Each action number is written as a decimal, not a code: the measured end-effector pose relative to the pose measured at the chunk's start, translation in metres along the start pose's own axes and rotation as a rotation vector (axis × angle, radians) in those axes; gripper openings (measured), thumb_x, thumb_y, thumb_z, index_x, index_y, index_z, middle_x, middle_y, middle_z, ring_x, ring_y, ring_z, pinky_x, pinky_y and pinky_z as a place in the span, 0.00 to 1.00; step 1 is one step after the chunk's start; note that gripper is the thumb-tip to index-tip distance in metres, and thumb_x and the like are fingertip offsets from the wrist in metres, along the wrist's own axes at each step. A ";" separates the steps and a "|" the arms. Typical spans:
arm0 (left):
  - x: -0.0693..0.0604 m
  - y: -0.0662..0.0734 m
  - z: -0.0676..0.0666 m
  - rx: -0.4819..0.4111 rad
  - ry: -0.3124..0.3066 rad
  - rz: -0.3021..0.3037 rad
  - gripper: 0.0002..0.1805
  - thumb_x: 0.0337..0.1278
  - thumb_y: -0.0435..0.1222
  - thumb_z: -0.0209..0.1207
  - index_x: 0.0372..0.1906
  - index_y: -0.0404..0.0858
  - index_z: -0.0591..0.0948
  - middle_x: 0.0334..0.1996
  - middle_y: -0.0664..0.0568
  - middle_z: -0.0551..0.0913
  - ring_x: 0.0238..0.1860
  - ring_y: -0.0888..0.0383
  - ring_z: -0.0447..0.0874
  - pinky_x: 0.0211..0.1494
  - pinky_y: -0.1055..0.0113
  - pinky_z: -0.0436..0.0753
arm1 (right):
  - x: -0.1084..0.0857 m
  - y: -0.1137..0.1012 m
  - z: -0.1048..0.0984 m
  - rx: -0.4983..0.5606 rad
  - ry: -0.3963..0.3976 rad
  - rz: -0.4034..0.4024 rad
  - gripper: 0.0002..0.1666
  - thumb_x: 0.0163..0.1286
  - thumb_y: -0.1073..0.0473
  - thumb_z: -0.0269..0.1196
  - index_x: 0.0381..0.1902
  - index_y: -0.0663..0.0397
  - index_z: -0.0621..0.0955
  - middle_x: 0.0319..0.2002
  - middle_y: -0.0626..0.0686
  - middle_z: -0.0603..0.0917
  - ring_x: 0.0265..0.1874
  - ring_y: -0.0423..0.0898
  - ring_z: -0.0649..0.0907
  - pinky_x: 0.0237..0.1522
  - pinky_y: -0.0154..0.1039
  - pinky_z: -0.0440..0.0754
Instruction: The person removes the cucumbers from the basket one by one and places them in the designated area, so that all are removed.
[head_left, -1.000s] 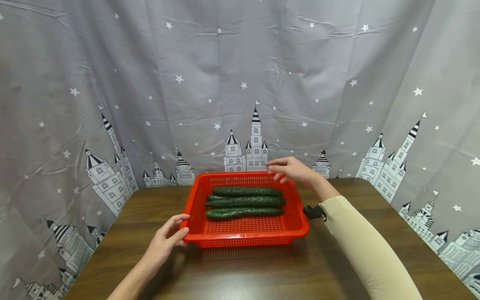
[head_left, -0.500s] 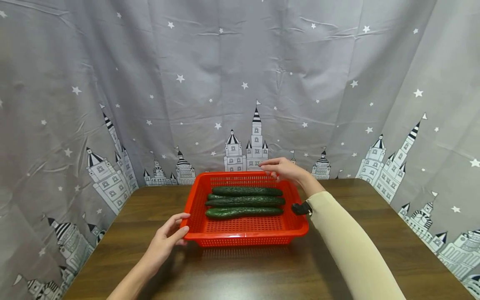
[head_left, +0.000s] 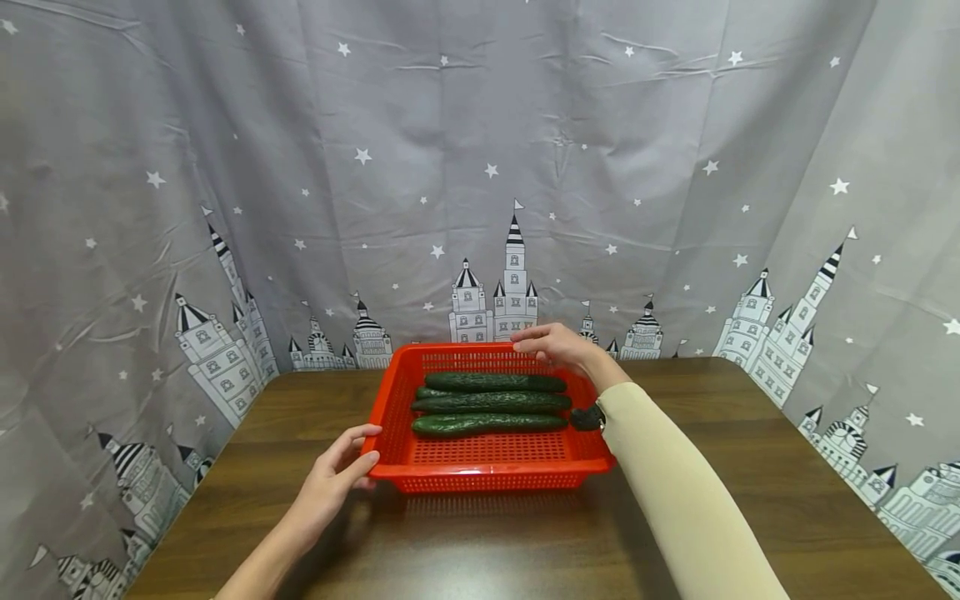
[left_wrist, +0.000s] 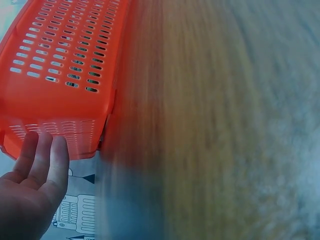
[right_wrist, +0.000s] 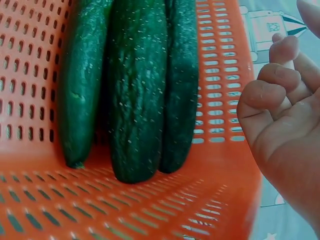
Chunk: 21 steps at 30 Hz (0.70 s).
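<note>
Several long dark green cucumbers lie side by side in a red plastic basket. One behind the middle cucumber shows only its left end. My left hand holds the basket's left rim, thumb and forefinger at its edge; in the left wrist view other fingers lie against the end wall below the rim. Over the far right rim hovers my right hand, fingers loosely bent, nothing in its grasp. In the right wrist view that hand is beside the basket's far edge, apart from the cucumbers.
The basket stands on a brown wooden table, near its far edge. Behind and around the table hangs a grey curtain printed with stars and castles. A black wrist device sits at the right sleeve's cuff.
My right hand has shifted left and slightly down along the basket's far rim, its forearm swinging left too. The left hand, basket and cucumbers stay where they were.
</note>
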<state>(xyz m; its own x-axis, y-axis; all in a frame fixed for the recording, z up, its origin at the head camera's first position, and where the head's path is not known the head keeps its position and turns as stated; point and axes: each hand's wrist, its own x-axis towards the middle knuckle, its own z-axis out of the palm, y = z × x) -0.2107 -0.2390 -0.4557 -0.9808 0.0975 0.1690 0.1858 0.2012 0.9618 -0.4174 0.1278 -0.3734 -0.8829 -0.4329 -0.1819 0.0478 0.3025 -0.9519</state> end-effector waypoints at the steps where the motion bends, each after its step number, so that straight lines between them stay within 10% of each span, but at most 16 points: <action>1: 0.000 0.000 0.000 0.000 0.000 -0.002 0.23 0.72 0.36 0.57 0.67 0.35 0.70 0.56 0.34 0.76 0.42 0.57 0.83 0.43 0.59 0.88 | 0.001 0.001 0.002 -0.007 -0.001 0.003 0.27 0.70 0.55 0.67 0.65 0.52 0.79 0.20 0.47 0.66 0.17 0.41 0.62 0.25 0.37 0.64; 14: -0.002 0.003 0.000 0.000 0.007 -0.009 0.22 0.72 0.36 0.57 0.66 0.37 0.71 0.55 0.34 0.76 0.42 0.58 0.83 0.43 0.59 0.87 | 0.013 0.009 0.014 -0.068 -0.032 0.046 0.30 0.66 0.52 0.70 0.65 0.55 0.79 0.23 0.44 0.72 0.13 0.40 0.56 0.21 0.36 0.61; 21: -0.002 0.003 0.001 0.000 0.015 -0.027 0.22 0.71 0.37 0.58 0.66 0.38 0.72 0.56 0.34 0.75 0.43 0.58 0.82 0.44 0.58 0.87 | 0.016 0.017 0.014 -0.118 -0.046 0.069 0.29 0.68 0.52 0.68 0.65 0.55 0.79 0.12 0.43 0.56 0.13 0.41 0.50 0.18 0.36 0.55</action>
<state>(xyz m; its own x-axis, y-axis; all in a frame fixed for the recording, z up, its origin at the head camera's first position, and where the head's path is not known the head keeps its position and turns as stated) -0.2085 -0.2372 -0.4530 -0.9863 0.0777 0.1457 0.1588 0.2040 0.9660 -0.4243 0.1143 -0.3955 -0.8568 -0.4458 -0.2593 0.0494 0.4295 -0.9017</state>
